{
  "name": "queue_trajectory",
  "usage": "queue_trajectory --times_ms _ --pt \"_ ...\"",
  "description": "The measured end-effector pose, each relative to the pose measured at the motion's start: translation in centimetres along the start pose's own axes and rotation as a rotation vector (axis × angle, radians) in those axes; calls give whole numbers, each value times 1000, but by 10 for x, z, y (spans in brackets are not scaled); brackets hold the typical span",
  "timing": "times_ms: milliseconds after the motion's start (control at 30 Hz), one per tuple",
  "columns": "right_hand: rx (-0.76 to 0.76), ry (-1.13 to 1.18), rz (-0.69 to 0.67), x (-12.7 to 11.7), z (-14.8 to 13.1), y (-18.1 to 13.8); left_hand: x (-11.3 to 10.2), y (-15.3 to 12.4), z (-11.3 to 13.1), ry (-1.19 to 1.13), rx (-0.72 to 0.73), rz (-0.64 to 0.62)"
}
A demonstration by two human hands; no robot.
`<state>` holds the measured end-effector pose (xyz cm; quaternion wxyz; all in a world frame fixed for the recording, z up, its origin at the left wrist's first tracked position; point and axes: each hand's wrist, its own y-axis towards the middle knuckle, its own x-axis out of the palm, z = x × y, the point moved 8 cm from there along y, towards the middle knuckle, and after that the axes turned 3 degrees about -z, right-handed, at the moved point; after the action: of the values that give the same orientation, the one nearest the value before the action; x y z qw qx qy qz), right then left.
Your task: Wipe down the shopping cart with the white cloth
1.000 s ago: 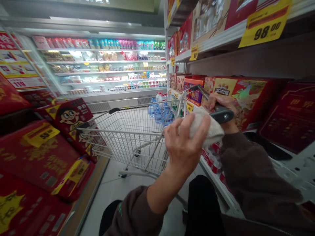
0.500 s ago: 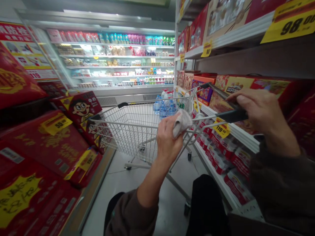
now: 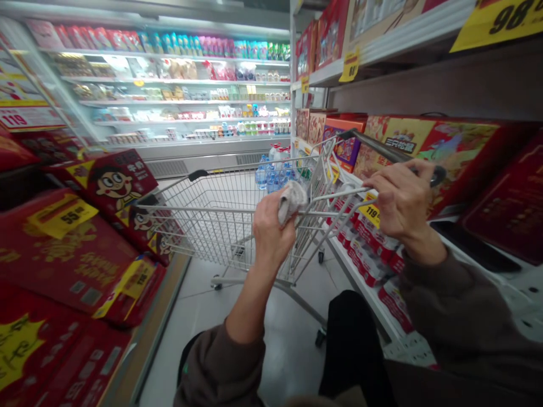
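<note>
A metal wire shopping cart (image 3: 220,217) stands in front of me, angled across the aisle, with no goods visible in its basket. My left hand (image 3: 271,232) is closed around a crumpled whitish cloth (image 3: 292,202), held at the near side of the basket by the rail. My right hand (image 3: 401,198) is wrapped over the cart's dark handle (image 3: 382,148) near its right end, whose round cap shows beyond my fingers. The palm side of the right hand is partly hidden.
Red gift boxes (image 3: 68,249) are stacked on the left. Shelves with boxes (image 3: 458,147) and red-and-white packs (image 3: 367,263) run along the right. Water bottles (image 3: 271,172) stand on the floor beyond the cart. A lit refrigerated display (image 3: 178,102) closes the far end.
My right hand has shifted from the handle's corner to a grip over the bar near its end. The view has turned slightly right and down. My left hand still holds the cloth.
</note>
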<state>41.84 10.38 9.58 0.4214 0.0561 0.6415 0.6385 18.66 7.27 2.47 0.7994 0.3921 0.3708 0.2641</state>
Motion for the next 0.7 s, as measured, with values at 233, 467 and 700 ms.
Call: queue_trajectory --times_ms 233,467,700 --pt "-31 -149 20 0 0 0 41 10 26 -168 -40 -232" --pt "9 -176 17 26 -25 0 31 15 49 -55 102 -257" --pt "-57 -217 160 26 -15 -6 16 1 -14 267 18 -362"
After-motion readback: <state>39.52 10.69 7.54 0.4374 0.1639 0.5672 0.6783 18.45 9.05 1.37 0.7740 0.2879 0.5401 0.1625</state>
